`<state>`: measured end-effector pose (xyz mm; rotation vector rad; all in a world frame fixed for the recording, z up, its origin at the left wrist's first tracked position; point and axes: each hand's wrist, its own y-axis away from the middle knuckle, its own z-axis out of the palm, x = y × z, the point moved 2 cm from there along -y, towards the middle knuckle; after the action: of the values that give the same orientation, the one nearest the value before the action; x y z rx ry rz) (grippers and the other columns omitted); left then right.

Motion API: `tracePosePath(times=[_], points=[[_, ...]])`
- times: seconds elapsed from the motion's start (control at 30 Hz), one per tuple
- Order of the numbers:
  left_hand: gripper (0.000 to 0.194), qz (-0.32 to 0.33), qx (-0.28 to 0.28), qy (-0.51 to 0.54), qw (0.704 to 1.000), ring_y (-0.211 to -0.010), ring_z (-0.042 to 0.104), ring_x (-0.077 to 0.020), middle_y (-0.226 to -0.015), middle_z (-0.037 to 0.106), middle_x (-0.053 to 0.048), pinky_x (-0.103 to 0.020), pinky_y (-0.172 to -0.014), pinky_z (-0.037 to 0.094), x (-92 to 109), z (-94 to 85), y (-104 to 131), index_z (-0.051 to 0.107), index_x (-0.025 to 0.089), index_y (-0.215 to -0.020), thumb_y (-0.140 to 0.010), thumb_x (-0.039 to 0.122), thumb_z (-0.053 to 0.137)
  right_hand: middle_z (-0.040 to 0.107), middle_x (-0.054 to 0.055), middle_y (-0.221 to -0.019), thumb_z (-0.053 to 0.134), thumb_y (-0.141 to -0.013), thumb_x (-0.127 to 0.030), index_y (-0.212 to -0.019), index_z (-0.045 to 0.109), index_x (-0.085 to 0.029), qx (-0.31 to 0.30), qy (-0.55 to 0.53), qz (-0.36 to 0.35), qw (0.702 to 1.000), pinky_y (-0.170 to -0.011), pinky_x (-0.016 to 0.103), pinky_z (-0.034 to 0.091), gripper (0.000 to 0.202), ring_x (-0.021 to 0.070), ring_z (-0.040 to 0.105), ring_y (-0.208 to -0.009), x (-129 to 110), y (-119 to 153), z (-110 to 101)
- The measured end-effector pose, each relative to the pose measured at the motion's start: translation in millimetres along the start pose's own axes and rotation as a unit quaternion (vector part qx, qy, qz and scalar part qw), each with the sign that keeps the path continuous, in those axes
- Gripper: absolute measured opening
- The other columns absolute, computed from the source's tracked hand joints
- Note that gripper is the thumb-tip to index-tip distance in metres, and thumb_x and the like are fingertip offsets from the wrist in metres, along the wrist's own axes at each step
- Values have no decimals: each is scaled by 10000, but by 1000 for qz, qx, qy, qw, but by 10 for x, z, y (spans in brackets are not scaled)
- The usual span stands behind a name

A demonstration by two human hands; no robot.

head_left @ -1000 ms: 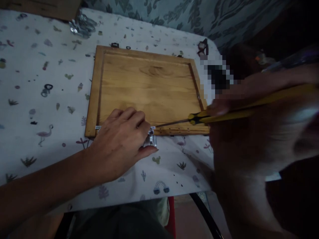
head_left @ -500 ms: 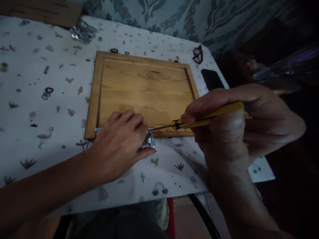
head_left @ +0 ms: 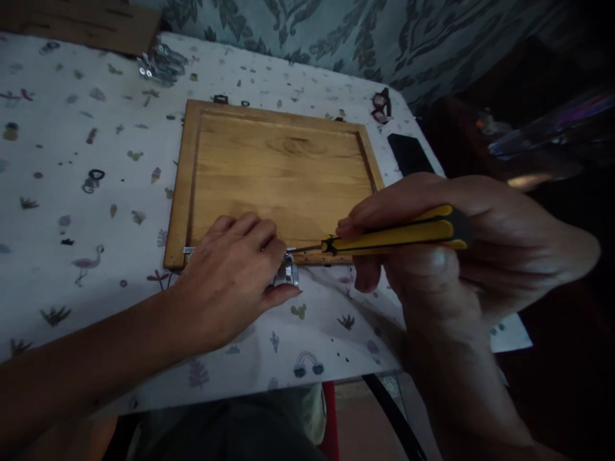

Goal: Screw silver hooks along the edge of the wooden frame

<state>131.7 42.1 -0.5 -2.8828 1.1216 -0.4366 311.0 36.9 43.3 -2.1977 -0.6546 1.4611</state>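
A framed wooden cabinet door lies flat on the table. Along its near edge, my left hand is closed over a metal hinge, pressing it against the frame; most of the hinge is under the fingers. My right hand grips a yellow-and-black screwdriver, held almost level. Its thin shaft points left and its tip meets the hinge beside my left forefinger. Whether a screw sits under the tip is too small to tell.
A pile of metal hinges lies at the back left beside a piece of cardboard. Glasses and a black phone rest at the right. A patterned cloth covers the table, whose near edge runs below my hands.
The screwdriver's handle has rolled in my right hand, showing a different face, and the hand has shifted slightly. My left hand and the door stay where they were.
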Motion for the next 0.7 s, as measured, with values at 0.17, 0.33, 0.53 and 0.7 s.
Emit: tracePosePath(times=[0.17,0.33,0.53,0.7], points=[[324,3,-10,-2,1000,-1012,621,-299,-978,677,-82,-434,-837,486,-5,9,-14,714,158,-959,-871,468,745,753,25,-814,791,-831,-369,-932,813,-314,-3,-6,2,1000,-477,416,550,117,191,612,-481,-37,6,-1],[316,5,10,-4,1000,-1004,617,-298,-970,672,-83,-441,-837,485,-8,25,-2,718,163,-956,-871,466,745,738,25,-754,801,-810,-383,-940,819,-315,-2,-16,-52,999,-527,426,583,148,223,661,-554,122,-3,-12],[299,9,5,1,1000,-1022,610,-305,-980,663,-86,-451,-852,478,4,11,7,712,137,-980,-904,427,714,732,25,-768,784,-828,-440,-928,806,-318,29,-12,-50,998,-517,425,584,159,239,686,-597,196,12,44],[288,3,6,-9,1000,-1013,605,-294,-977,659,-75,-424,-850,465,10,4,11,712,148,-979,-920,429,692,730,25,-766,819,-787,-438,-863,812,-323,30,-1,-16,999,-501,397,580,138,230,698,-607,-1,7,-37]])
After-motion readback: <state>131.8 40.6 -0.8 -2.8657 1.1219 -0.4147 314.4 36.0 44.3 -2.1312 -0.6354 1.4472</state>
